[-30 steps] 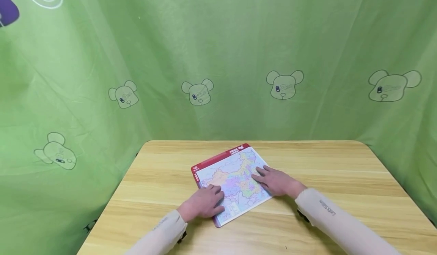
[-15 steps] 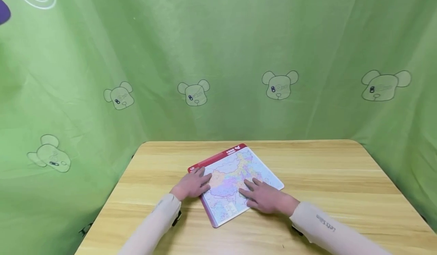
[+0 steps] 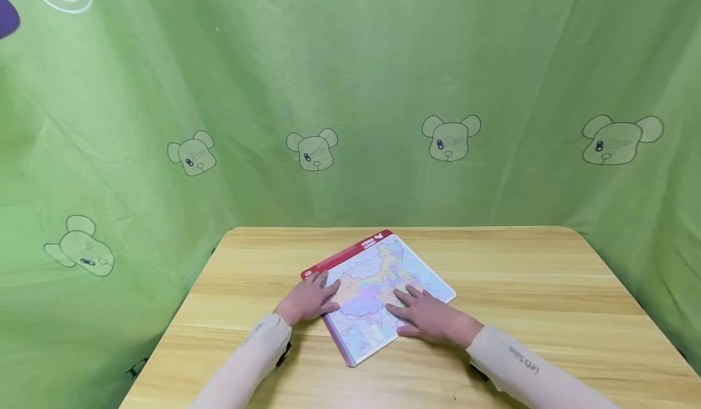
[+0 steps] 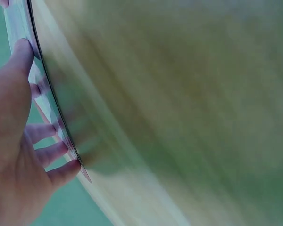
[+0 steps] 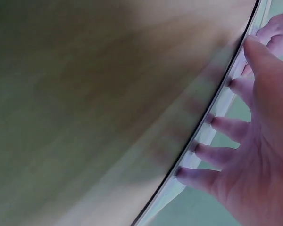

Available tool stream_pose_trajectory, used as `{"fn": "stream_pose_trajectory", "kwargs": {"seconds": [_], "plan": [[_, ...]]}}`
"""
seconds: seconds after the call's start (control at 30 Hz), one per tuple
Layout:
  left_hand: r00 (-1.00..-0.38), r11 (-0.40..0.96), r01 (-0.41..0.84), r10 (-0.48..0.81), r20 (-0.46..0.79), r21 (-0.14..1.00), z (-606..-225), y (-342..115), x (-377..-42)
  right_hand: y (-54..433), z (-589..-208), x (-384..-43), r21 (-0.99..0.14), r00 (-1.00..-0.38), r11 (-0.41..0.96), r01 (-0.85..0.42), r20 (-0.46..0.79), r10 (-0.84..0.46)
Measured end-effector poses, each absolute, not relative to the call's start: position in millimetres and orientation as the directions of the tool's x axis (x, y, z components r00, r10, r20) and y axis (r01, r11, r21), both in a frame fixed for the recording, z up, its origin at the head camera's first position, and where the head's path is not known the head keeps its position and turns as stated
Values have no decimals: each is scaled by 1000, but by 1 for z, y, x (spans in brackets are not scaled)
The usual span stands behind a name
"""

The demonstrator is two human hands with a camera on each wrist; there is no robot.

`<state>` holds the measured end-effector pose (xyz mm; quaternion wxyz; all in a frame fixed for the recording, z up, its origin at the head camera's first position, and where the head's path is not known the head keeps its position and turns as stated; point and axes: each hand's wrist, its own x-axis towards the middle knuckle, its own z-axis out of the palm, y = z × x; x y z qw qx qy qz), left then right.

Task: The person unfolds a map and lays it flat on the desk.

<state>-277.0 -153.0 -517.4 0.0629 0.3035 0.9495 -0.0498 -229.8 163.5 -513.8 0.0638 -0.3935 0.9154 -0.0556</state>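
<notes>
A thin map board with a red header strip and rounded corners lies slanted on the wooden table. Pastel-coloured regions cover its face. My left hand rests on its left side near the red strip, fingers spread. My right hand lies over the lower right part, fingers fanned out across the print. In the left wrist view, the thumb and fingertips of the left hand touch the board's face just inside its edge. The right wrist view has the fingertips of the right hand on the face too. Both hands hide parts of the map.
The wooden table extends around the board on all sides. Behind it and along both sides hangs a green curtain printed with bear heads. A small dark mark is on the tabletop near the front.
Over the second, my left hand has gone farther away along the left side, and my right hand has come nearer and leftward over the map. The last half second shows hardly any motion.
</notes>
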Motion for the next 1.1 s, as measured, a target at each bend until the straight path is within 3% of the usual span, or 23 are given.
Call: {"fn": "stream_pose_trajectory", "kwargs": {"seconds": [1.1], "plan": [[-772, 774, 630, 616, -159, -62, -524, -139, -249, 172, -515, -266, -169, -708, 721, -672, -139, -693]]}}
